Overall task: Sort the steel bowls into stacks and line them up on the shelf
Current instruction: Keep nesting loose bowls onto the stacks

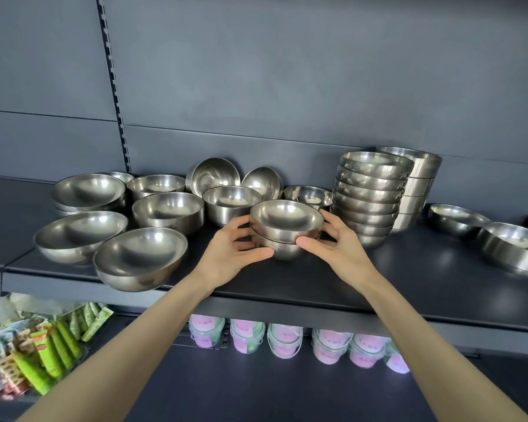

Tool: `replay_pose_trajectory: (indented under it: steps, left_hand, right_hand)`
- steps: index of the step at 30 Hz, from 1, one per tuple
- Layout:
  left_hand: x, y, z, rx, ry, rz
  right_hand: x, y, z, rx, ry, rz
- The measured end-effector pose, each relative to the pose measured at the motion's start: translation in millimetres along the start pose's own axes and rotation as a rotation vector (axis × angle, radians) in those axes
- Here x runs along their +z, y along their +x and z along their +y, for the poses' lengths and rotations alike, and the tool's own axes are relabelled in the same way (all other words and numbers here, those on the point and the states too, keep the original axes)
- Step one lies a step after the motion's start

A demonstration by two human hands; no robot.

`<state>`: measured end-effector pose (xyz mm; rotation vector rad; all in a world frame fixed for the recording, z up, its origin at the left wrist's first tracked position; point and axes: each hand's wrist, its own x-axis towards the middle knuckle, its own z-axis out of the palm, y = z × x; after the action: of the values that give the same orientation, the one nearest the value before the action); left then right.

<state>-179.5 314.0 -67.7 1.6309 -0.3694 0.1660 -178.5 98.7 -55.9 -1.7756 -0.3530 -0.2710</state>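
Left hand [237, 246] and right hand [336, 243] clasp two nested, rounded, shiny steel bowls [287, 222].

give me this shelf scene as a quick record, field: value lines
held: bowl pair, one nested in the other
left hand: grips the pair's left side
right hand: grips its right side
contact with shelf: cannot tell, resting or just above
tall stack: right of the pair, rounded bowls
rear stack: behind the tall stack, straight-sided
loose bowls: left and behind, mostly unstacked
flat dishes: far right
below: pink tubs in a row
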Motion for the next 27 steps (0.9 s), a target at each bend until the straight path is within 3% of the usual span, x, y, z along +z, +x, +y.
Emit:
replay_pose_trajectory:
  steps: [14,27]
  left_hand:
    - [-16.5,-23.5,59.3,0.132,0.075,0.212]
    - [-128.6,-33.2,95.8,0.145,0.121,0.350]
  right_hand:
    - [4.0,21.9,-55.6,-0.163,-0.001,-0.165]
    - [112.3,69.4,-112.8,-0.268,0.023,-0.259]
